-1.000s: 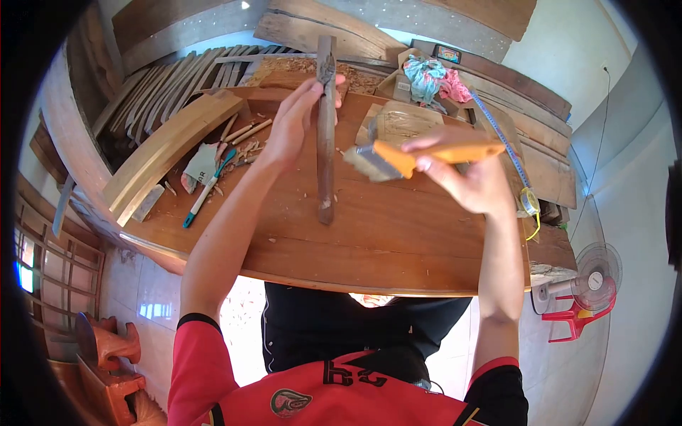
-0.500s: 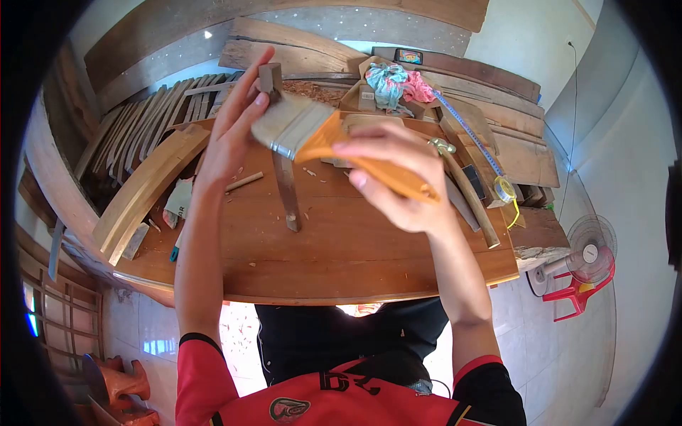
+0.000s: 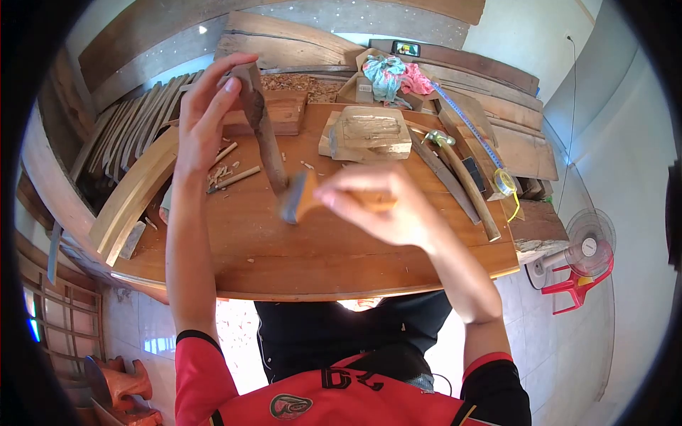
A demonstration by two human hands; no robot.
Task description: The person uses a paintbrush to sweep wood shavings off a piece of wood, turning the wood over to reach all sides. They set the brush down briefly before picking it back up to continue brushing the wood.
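Lowered since half a second ago, the brush (image 3: 305,197) has been brought from the upper end of the stick (image 3: 263,135) to the lower. Its orange handle is gripped between thumb and fingers by the right hand (image 3: 383,206); the bristles are blurred, so contact cannot be told. Over the table (image 3: 341,266), the stick is held tilted, its top clasped by the partly curled left hand (image 3: 201,117). It is narrow and dark brown, with an uneven, cut-away patch near the top. Shavings (image 3: 224,172) are scattered beside it. Farther out, a pale block (image 3: 373,133) and a hammer (image 3: 465,177) are seen. Beyond, a blue cloth (image 3: 383,75) and a pink cloth (image 3: 415,79) are heaped at the box (image 3: 364,90), its inside mostly hidden.
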